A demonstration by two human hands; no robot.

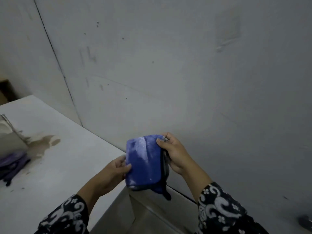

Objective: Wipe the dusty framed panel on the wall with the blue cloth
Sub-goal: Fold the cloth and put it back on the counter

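Observation:
The blue cloth [144, 160] is folded into a thick pad and streaked with pale dust on its upper face. I hold it in front of me with both hands. My left hand [116, 169] grips its left edge, thumb on top. My right hand [173, 152] pinches its upper right corner, with the fingers curled behind the fold. A dark hem hangs below the pad. The grey wall [168, 73] rises right behind the cloth. No framed panel is in view.
A white counter [59, 166] with a brown stain [42, 144] runs along the left. A purple and dark bundle [11, 164] lies at its left edge beside a pale box [10, 137]. A wall seam [57, 61] runs down to the counter's back.

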